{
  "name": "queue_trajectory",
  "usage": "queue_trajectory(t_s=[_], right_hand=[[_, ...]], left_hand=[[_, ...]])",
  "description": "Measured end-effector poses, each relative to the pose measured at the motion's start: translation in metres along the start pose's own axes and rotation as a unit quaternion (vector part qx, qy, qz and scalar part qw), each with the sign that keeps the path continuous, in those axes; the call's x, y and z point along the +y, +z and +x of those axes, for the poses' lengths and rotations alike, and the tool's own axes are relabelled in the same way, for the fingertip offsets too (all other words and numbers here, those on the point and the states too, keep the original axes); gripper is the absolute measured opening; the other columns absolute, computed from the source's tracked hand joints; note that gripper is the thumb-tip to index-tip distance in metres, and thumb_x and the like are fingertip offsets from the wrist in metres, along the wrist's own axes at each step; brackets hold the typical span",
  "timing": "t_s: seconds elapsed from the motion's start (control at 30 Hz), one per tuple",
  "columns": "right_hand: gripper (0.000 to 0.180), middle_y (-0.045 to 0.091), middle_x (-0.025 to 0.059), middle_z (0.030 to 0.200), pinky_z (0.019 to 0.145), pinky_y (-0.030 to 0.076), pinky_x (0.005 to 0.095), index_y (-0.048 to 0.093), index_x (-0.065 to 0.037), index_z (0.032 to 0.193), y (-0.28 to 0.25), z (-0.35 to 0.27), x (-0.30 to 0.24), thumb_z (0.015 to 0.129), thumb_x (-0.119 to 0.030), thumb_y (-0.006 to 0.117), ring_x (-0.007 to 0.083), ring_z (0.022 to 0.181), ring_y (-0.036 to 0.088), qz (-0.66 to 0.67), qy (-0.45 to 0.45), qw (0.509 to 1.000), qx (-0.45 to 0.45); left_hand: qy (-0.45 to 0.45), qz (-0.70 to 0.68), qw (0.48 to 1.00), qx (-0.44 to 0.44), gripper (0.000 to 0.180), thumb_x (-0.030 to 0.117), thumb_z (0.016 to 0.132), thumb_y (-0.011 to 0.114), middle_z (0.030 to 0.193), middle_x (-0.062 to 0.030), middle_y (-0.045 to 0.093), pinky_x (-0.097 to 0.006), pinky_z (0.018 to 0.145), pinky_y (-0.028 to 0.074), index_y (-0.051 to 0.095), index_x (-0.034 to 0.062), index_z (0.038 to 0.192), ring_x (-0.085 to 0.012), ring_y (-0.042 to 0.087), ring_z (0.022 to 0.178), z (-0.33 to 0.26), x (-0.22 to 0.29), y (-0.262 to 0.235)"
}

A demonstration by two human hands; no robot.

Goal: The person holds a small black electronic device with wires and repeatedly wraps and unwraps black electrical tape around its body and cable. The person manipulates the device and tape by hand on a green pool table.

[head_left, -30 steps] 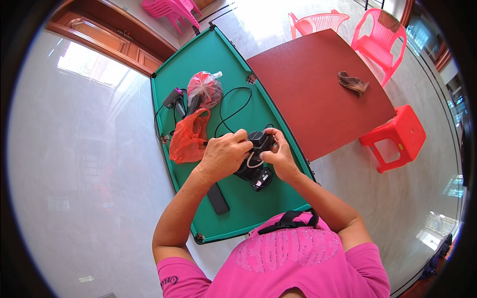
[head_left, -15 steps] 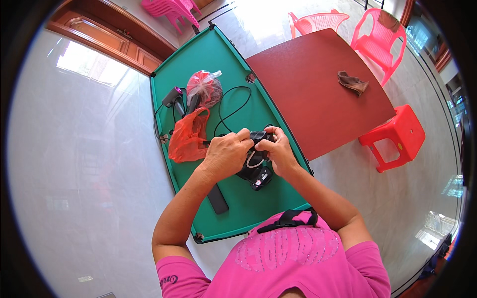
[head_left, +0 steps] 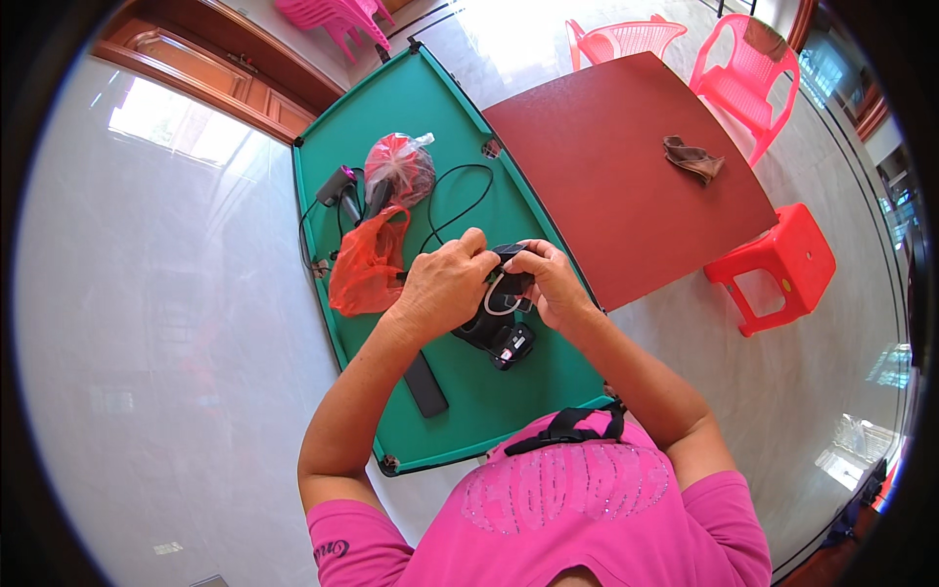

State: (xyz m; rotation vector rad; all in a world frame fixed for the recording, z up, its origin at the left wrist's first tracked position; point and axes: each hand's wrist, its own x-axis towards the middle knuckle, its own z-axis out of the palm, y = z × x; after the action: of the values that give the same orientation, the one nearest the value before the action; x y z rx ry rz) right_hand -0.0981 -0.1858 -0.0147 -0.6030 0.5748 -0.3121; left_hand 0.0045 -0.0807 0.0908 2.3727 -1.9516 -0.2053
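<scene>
Over the green pool table [head_left: 455,430], my left hand [head_left: 445,284] is closed at the upper edge of a black device with a white cable [head_left: 502,303]. Its fingertips meet the device close to my other hand, and what they pinch is hidden. My right hand [head_left: 551,279] grips the dark upper part of the same device between thumb and fingers. A small black module [head_left: 513,346] is at the device's lower end. Left of it, a flat dark oblong case [head_left: 425,386] lies on the felt beside my left forearm. An orange plastic bag [head_left: 367,264] lies beyond my left hand.
A hair dryer [head_left: 340,188] and a clear bag with something red inside [head_left: 399,166] lie farther up the felt, near a black cord [head_left: 474,205]. A brown-red table [head_left: 626,176] adjoins, bearing a brown cloth [head_left: 693,159]. A red stool [head_left: 782,269] and pink chairs [head_left: 748,78] stand right.
My hands have shifted slightly around the device's top, and its dark upper part has tilted. My left knuckles are a little higher. Both hands stay on the device.
</scene>
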Motion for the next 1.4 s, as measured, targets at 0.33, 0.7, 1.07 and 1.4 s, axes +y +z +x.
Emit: queue_trajectory(t_s=[0.33, 0.7, 1.07, 1.4], right_hand=[[0.036, 0.055, 0.0067, 0.089, 0.062, 0.047, 0.0289, 0.049, -0.001, 0.103, -0.002, -0.004, -0.001, 0.072, -0.006, 0.066, 0.0148, 0.075, 0.057, -0.023, 0.004, 1.000, -0.020], [0.037, 0.058, 0.0066, 0.084, 0.051, 0.047, 0.0231, 0.051, 0.001, 0.100, -0.001, -0.007, -0.002, 0.068, -0.002, 0.070, 0.0130, 0.067, 0.060, 0.018, -0.019, 1.000, -0.008], [0.041, 0.058, 0.0079, 0.086, 0.053, 0.051, 0.0274, 0.050, 0.002, 0.103, -0.006, -0.008, -0.011, 0.067, -0.002, 0.070, 0.0150, 0.066, 0.061, -0.026, 0.024, 0.999, -0.028], [0.036, 0.058, 0.0082, 0.084, 0.051, 0.052, 0.0277, 0.051, 0.002, 0.099, -0.006, -0.010, -0.010, 0.069, -0.003, 0.070, 0.0163, 0.064, 0.062, -0.010, 0.045, 0.999, -0.023]], left_hand=[[0.024, -0.033, 0.999, 0.027, 0.025, 0.012, 0.073, 0.067, 0.090, -0.0047, 0.060, -0.037, 0.066, 0.049, 0.063, 0.0098, 0.097, -0.0251, 0.060, 0.085, -0.004, -0.011, -0.008], [0.020, -0.067, 0.997, 0.024, 0.021, 0.017, 0.074, 0.069, 0.084, -0.0053, 0.062, -0.036, 0.063, 0.048, 0.064, 0.0080, 0.093, -0.0258, 0.062, 0.074, -0.004, -0.019, -0.012], [0.024, -0.088, 0.996, 0.000, 0.020, 0.018, 0.071, 0.071, 0.079, -0.0022, 0.055, -0.036, 0.056, 0.045, 0.066, 0.0134, 0.090, -0.0229, 0.059, 0.069, -0.009, -0.032, -0.007], [0.051, 0.004, 0.999, 0.014, 0.029, 0.020, 0.069, 0.073, 0.080, -0.0030, 0.048, -0.035, 0.053, 0.044, 0.066, 0.0160, 0.097, -0.0190, 0.055, 0.065, -0.020, -0.030, -0.005]])
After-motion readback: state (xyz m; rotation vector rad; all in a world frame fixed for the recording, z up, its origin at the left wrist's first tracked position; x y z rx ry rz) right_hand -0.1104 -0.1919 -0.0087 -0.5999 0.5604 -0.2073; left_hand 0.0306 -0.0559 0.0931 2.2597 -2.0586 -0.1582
